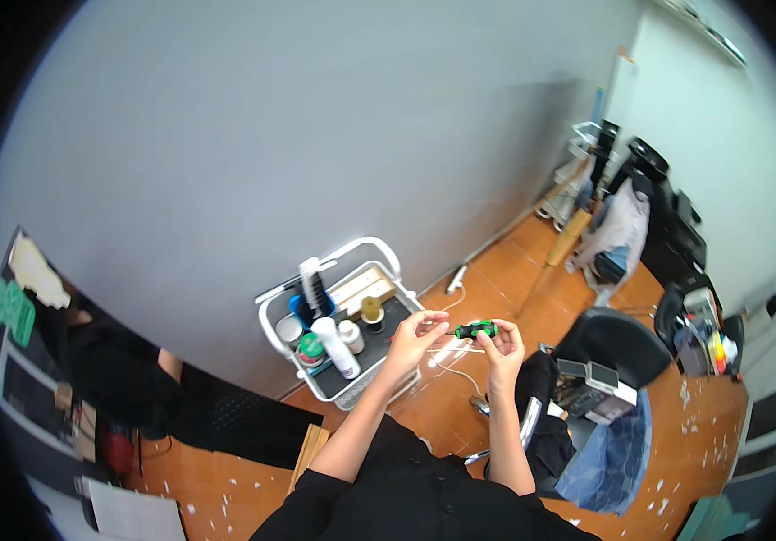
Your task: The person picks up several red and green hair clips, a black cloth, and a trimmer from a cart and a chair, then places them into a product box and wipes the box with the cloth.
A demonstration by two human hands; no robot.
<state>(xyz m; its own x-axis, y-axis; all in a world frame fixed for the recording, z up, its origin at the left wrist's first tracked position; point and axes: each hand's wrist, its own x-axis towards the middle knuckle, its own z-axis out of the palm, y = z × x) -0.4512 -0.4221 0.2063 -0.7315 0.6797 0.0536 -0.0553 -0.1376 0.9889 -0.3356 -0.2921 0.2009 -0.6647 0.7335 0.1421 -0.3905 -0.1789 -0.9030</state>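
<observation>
My right hand point(504, 341) grips the black and green handle of a stubby screwdriver point(476, 330), held level above the floor. Its short tip points left towards my left hand point(420, 335), whose thumb and fingers close around the tip's end; whether a small part is pinched there cannot be made out. Just left of and beyond my hands stands a white-framed trolley point(313, 382). On its dark tray are a white spray bottle point(337, 348), a small white bottle point(351, 336), a green-lidded jar point(311, 346) and a blue container point(301, 313) with a brush in it.
A grey wall point(293, 135) rises behind the trolley. To the right, a black chair point(614, 345) stands beside boxes point(604, 395) and a blue patterned cloth point(608, 460). A white cable point(459, 372) runs over the orange tiled floor point(503, 270). A person in black point(117, 372) appears at the left.
</observation>
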